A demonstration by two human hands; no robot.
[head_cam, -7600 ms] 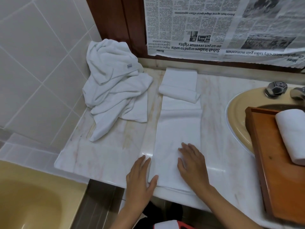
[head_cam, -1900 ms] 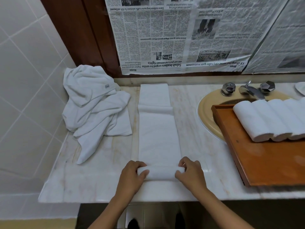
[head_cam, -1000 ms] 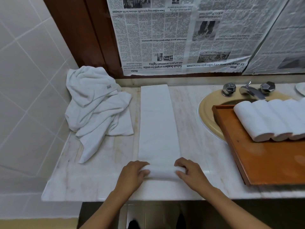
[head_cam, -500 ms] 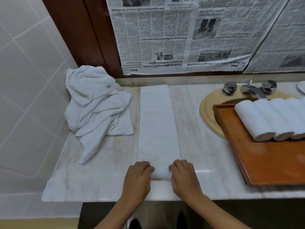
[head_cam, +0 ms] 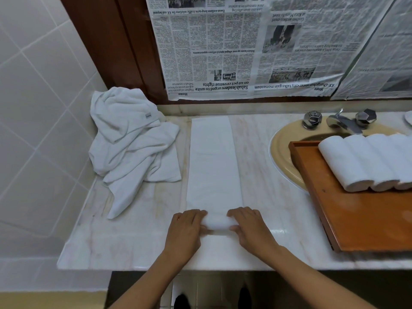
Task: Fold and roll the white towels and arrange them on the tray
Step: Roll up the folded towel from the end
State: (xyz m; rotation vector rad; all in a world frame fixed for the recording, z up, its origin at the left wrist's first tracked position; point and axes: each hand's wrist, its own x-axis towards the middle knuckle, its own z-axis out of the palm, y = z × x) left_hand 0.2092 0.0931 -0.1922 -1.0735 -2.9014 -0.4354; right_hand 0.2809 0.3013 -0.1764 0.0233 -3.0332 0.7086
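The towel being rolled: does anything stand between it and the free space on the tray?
Nothing visible does. Only bare counter lies between the towel and the tray, whose near part is free; finished rolls sit farther back.

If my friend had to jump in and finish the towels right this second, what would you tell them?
Left hand: fingers curled over the left end of a roll just started at the near end of the folded towel.
Right hand: the same on the right end.
Done: that towel lies as a long strip on the counter; a row of rolled towels sits on the wooden tray.
Left: roll the strip to its far end, put it on the tray, then do the crumpled pile by the wall.
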